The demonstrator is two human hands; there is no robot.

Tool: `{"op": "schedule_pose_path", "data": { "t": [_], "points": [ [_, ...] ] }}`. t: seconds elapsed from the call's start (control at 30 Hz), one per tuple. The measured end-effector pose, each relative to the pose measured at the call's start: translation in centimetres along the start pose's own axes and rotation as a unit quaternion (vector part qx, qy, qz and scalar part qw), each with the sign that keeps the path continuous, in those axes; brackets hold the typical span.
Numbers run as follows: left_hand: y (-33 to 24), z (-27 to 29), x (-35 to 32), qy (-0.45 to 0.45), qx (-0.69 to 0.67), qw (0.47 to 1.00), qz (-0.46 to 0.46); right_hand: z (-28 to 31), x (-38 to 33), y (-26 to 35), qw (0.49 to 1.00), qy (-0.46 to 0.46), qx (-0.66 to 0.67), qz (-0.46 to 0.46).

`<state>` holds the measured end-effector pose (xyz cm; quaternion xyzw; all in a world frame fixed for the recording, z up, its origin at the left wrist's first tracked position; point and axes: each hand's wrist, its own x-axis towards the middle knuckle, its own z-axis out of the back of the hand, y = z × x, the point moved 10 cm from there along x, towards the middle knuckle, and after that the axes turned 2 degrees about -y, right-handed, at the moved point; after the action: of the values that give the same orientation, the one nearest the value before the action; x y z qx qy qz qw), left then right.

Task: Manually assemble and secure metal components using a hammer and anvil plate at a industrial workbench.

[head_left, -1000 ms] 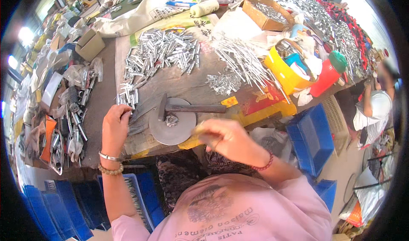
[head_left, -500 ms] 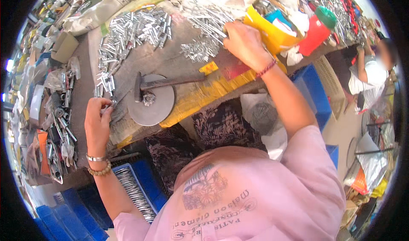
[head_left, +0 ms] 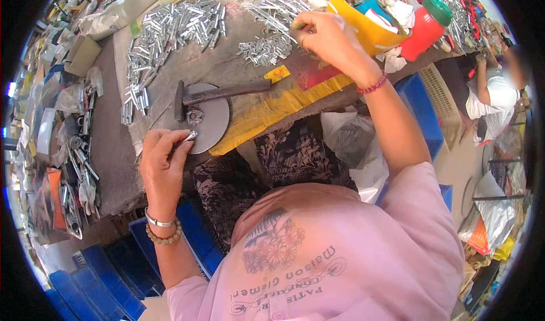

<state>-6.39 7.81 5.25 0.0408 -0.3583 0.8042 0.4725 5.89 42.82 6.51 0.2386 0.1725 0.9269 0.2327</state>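
Observation:
Between thumb and fingertips, my left hand (head_left: 163, 153) pinches a small shiny metal tube (head_left: 192, 135) at the near edge of a grey round plate (head_left: 213, 125). On that plate lie a hammer (head_left: 227, 93) and a small ring-shaped metal piece (head_left: 195, 116). My right hand (head_left: 325, 36) hovers by a pile of small metal pieces (head_left: 265, 49) and long thin metal rods (head_left: 271, 7); its fingers are closed, and what they hold, if anything, cannot be made out. Further left spreads a heap of short metal tubes (head_left: 181, 23).
A yellow container (head_left: 356, 28) and a red jar with a green lid (head_left: 423, 34) stand at the right. Tools and metal parts (head_left: 76, 150) crowd the left side. Blue bins (head_left: 108, 281) sit below the table. Another person (head_left: 499, 94) is at the far right.
My left hand has come away from the heap of tubes, moving right and nearer to me with a tube. My right hand has lifted slightly and shifted off the rods.

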Motion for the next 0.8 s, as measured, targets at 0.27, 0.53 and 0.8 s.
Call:
{"op": "schedule_pose_path", "data": {
  "t": [0.27, 0.53, 0.8],
  "points": [
    [0.2, 0.1, -0.9, -0.053, -0.012, 0.999, 0.005, -4.5, -8.0, 15.3, 0.959, 0.075, 0.125, 0.243],
    [1.2, 0.4, -1.9, -0.072, -0.039, 0.996, 0.042, -6.3, -8.4, 17.4, 0.956, 0.083, 0.113, 0.257],
    [1.4, 0.4, -1.5, -0.074, -0.036, 0.996, 0.043, -6.3, -8.2, 17.4, 0.948, 0.074, 0.109, 0.290]
  ]
}}
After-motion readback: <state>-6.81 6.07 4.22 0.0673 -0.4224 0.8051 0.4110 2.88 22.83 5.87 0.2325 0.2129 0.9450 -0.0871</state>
